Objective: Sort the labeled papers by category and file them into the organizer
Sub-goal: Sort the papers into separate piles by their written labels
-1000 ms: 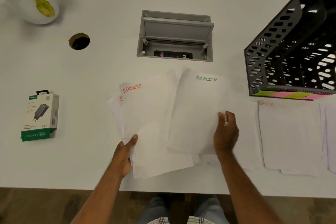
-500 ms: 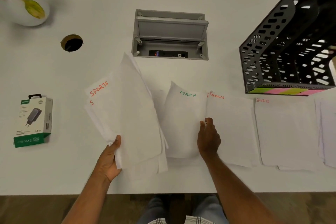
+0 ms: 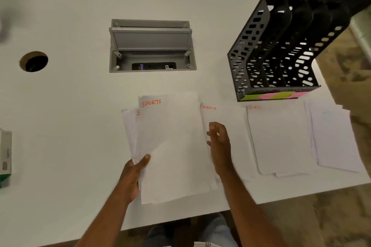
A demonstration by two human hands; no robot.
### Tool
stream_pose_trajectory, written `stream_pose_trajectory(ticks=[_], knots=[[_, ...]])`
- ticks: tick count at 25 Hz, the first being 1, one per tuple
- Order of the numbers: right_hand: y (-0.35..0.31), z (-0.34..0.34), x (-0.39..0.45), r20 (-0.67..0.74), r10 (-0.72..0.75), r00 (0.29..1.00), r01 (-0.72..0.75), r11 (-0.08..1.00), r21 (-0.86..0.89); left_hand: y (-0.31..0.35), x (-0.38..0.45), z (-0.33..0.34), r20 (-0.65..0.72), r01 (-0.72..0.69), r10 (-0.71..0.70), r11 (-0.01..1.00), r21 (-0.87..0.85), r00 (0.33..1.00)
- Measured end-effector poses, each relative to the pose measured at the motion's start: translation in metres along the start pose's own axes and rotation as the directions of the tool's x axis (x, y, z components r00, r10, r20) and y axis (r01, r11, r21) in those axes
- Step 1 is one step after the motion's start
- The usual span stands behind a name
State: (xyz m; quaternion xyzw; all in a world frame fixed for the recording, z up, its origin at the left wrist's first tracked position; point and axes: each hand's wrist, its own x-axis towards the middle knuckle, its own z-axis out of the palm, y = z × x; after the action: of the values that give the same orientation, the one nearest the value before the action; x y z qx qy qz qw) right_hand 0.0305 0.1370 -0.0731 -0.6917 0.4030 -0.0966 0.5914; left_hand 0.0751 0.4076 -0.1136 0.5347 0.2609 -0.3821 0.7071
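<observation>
Since half a second ago, the fanned sheaf in the left hand [image 3: 131, 174] has swung back upright and now covers the green-lettered ADMIN sheet that showed beside it, while the right hand [image 3: 219, 142] has let go and lifted off the paper.

That left hand pinches the sheaf of papers [image 3: 170, 146] at its lower left edge, thumb on top and fingers underneath, clamped on the thin white sheets. They are slightly crumpled, fanned so that corners stagger at the upper left; the front one reads SPORTS in orange marker. The right hand hovers edge-on just beside the sheaf, fingers loosely curled and spread, gripping nothing.

Flat on the smooth white table [image 3: 70, 126] lie three sorted lots: the FINANCE pile [image 3: 236, 126] partly under the right hand, the SPORTS pile [image 3: 279, 138] next to it, and a third pile [image 3: 335, 138] whose faint label I cannot read. Behind them stands the black organizer [image 3: 251, 56], perforated plastic with upright dividers and green and pink sticky labels along its front lip. A grey metal cable box [image 3: 150, 44] with a raised lid is recessed in the tabletop, and a round cable hole [image 3: 34, 61] lies to its left.
</observation>
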Motion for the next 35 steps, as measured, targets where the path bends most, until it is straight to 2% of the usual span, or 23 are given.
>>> stream_pose_trajectory(ticks=[3, 8, 12, 17, 22, 27, 31, 35], knots=[[0.008, -0.028, -0.009, 0.115, -0.115, 0.987, 0.13, 0.982, -0.138, -0.008, 0.008, 0.04, 0.04, 0.03, -0.033, 0.998, 0.054, 0.999], [0.023, -0.085, 0.004, -0.004, -0.031, 1.0, 0.03, 0.991, -0.132, -0.021, 0.014, 0.088, 0.083, 0.057, -0.069, 0.99, 0.131, 0.994], [0.03, -0.119, 0.016, -0.127, -0.035, 0.991, 0.033, 0.999, -0.019, -0.036, 0.015, 0.123, 0.089, 0.079, -0.092, 0.987, 0.138, 0.992], [0.042, -0.157, 0.039, -0.227, -0.034, 0.973, 0.03, 0.999, -0.021, -0.056, 0.021, 0.167, 0.082, 0.083, -0.096, 0.985, 0.153, 0.992], [0.057, -0.224, 0.079, -0.321, -0.056, 0.945, 0.011, 0.99, -0.141, -0.073, 0.027, 0.208, 0.04, 0.099, -0.106, 0.984, 0.15, 0.994], [0.089, -0.293, 0.125, -0.402, -0.104, 0.91, -0.077, 0.909, -0.409, -0.078, 0.033, 0.23, -0.024, 0.083, -0.081, 0.989, 0.126, 0.996], [0.113, -0.32, 0.148, -0.421, -0.113, 0.9, -0.147, 0.831, -0.536, -0.077, 0.03, 0.227, -0.076, 0.07, -0.063, 0.993, 0.093, 0.995], [0.116, -0.328, 0.162, -0.354, -0.116, 0.928, -0.117, 0.811, -0.573, -0.077, 0.022, 0.221, -0.09, 0.053, -0.047, 0.997, 0.063, 0.995]])
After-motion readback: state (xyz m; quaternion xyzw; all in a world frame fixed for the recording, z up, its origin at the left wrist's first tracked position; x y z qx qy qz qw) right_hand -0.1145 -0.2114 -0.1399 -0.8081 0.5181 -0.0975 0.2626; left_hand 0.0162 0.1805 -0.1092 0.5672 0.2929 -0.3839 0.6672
